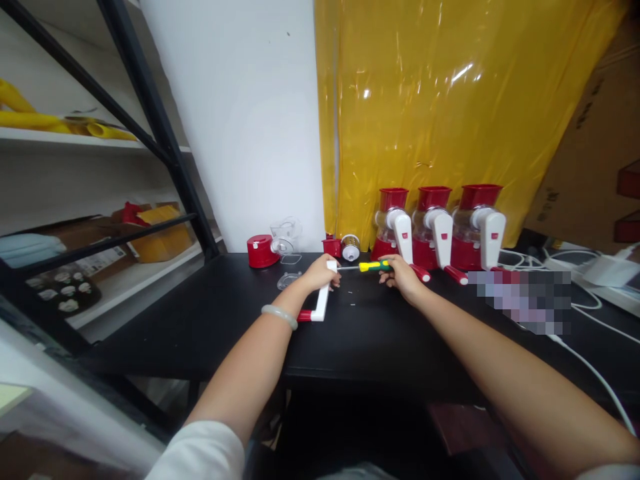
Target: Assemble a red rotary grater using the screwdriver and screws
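My left hand (pixel 321 272) grips the top end of a white crank handle (pixel 323 300), whose red grip (pixel 305 315) points left at the lower end. In my right hand (pixel 401 277) is a screwdriver (pixel 373 266) with a yellow and green handle. Its shaft runs left, level, to the crank's upper end; whether the tip sits in a screw is too small to tell. Behind my left hand stand a red grater base (pixel 262 251), a clear plastic housing (pixel 285 237), a red hopper (pixel 331 247) and a metal grating drum (pixel 350 247).
Three assembled red and white rotary graters (pixel 435 230) stand at the back right. White cables (pixel 595 360) and a power strip (pixel 613 275) lie farther right. A black-framed shelf (pixel 170 153) rises on the left, and a yellow plastic curtain (pixel 425 100) hangs behind the black table (pixel 210 320).
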Demonstrator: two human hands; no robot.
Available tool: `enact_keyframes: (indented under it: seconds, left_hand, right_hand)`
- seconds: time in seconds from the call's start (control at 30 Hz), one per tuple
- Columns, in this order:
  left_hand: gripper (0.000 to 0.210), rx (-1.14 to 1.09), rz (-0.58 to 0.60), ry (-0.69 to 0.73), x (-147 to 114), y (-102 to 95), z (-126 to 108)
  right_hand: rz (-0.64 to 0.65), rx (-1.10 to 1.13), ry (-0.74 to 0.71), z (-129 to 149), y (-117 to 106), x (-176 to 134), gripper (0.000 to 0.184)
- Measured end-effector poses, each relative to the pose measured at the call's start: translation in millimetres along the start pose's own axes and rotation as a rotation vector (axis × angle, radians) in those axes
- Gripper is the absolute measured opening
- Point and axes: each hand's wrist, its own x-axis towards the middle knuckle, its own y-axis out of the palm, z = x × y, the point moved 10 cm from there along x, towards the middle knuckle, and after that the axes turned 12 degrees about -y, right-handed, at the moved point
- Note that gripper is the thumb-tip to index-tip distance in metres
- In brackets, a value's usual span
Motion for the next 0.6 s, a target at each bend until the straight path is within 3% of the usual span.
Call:
enact_keyframes:
  seconds: [0.33,0.6]
  left_hand:
    - [0.046,-0.006,0.016,0.008,1.7,1.7,1.7]
    - [0.045,-0.008,0.012,0.016,-1.0,0.5,-1.1]
  right_hand:
    - [0.013,0.01,-0.013,-1.0,-1.5,-0.1,0.013]
    - [0.023,-0.04,-0.103,1.4,-2.8,1.8,0.036]
